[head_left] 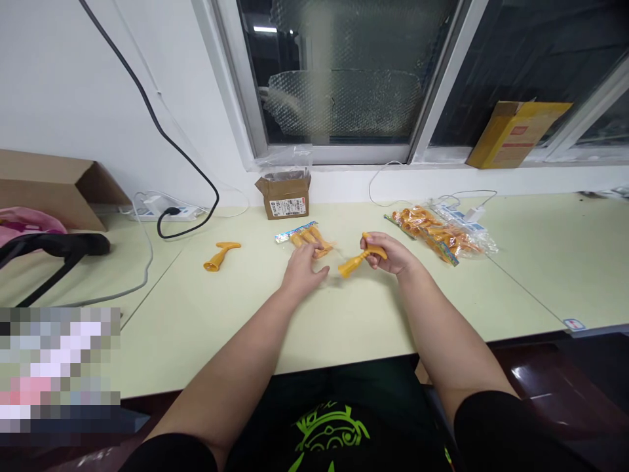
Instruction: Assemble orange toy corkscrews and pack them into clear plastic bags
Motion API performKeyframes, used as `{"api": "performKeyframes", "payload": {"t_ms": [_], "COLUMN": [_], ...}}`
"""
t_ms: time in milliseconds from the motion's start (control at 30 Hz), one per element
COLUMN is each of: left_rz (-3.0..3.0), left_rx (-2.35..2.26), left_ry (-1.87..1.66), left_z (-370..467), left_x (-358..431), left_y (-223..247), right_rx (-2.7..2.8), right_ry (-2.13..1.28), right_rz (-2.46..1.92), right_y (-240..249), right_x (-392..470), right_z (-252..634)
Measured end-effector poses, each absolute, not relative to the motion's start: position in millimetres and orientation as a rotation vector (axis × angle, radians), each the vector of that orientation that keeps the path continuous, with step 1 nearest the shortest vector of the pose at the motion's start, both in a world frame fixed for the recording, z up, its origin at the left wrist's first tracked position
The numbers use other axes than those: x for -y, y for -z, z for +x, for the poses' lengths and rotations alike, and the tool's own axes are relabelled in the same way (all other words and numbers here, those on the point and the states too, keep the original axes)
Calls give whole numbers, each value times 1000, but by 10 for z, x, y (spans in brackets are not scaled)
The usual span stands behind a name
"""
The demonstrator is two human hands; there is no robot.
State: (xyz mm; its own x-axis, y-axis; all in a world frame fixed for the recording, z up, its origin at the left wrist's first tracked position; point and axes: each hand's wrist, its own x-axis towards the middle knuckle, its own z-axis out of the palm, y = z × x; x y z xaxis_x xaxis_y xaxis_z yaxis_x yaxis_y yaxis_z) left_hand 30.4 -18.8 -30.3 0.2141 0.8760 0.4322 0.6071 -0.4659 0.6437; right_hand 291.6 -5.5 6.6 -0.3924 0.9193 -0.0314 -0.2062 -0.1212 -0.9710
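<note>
My right hand [388, 252] is closed around the curved end of an orange plastic piece [352, 264]. The flared end of that piece points down and left, towards my left hand. My left hand [305, 270] has its thumb spread away from the fingers. Its fingertips lie over a clear bag of orange pieces [299, 240] with a shiny printed top strip; whether they press on it is hard to tell. Another orange plastic piece [221, 256], with a flared end and a curved crossbar, lies alone on the table to the left.
Several filled clear bags [432, 229] lie at the right. A small open cardboard box [287, 196] stands by the wall below the window. A power strip [167, 213] with a black cable [147, 98], black straps [63, 252] and a larger carton [49, 177] occupy the left.
</note>
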Motion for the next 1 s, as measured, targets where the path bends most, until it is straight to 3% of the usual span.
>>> {"api": "performKeyframes", "payload": {"t_ms": [300, 500, 667, 1000], "left_rz": [1924, 2042, 2162, 2239], "left_rx": [-1415, -1399, -1384, -1469], "left_ry": [-1327, -1357, -1317, -1123], "left_z": [249, 241, 219, 204], "left_x": [138, 151, 149, 131], "left_y": [283, 259, 238, 314], "right_rx": [1894, 2201, 2154, 2002], "right_ry": [-1434, -760, -509, -376], "right_rz": [-736, -761, -785, -1142], "right_y": [135, 357, 489, 617], "right_x": [103, 136, 86, -25], "right_z": [2584, 2250, 2177, 2114]}}
